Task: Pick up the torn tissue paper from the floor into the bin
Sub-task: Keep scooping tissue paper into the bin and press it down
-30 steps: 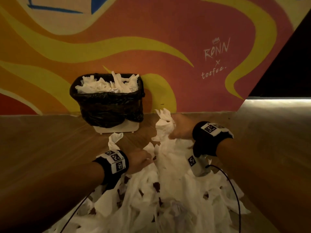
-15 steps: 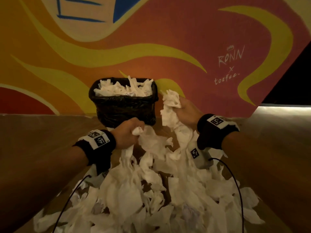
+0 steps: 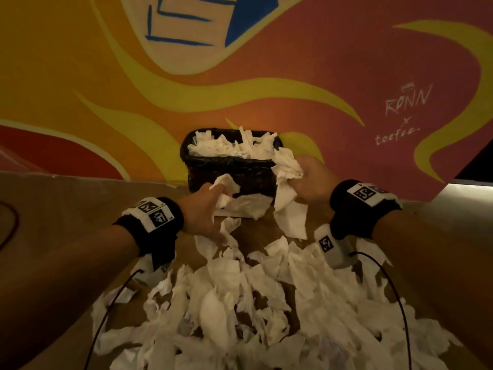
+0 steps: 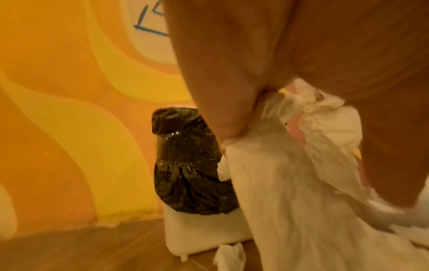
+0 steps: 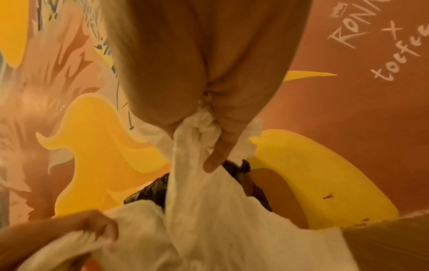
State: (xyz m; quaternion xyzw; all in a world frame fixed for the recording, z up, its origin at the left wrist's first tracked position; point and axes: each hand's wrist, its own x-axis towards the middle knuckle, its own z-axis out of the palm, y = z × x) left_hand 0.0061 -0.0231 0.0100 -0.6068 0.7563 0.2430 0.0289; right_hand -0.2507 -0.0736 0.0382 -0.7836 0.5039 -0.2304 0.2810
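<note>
A white bin lined with a black bag (image 3: 229, 169) stands against the painted wall, heaped with torn tissue (image 3: 234, 145). My left hand (image 3: 210, 206) grips a bunch of white tissue (image 3: 245, 205) low in front of the bin. My right hand (image 3: 306, 180) grips another bunch (image 3: 286, 166) by the bin's right rim, with strips hanging down. In the left wrist view the fingers (image 4: 223, 102) clamp tissue (image 4: 290, 183) beside the bin (image 4: 185, 165). In the right wrist view the fingers (image 5: 223, 146) squeeze tissue (image 5: 204, 192) above the bag's edge (image 5: 148, 190). A large pile of torn tissue (image 3: 253, 303) covers the floor below.
The bin sits on a wooden floor (image 3: 66, 209) at the foot of an orange, yellow and red mural wall (image 3: 266, 76). Thin black cables (image 3: 400, 303) run from both wrist bands across the pile. A dark cable loop (image 3: 10, 225) lies at far left.
Both hands have lifted off the pile with tissue gripped and travelled forward to the bin. The right hand has reached the bin's rim; the left stays lower.
</note>
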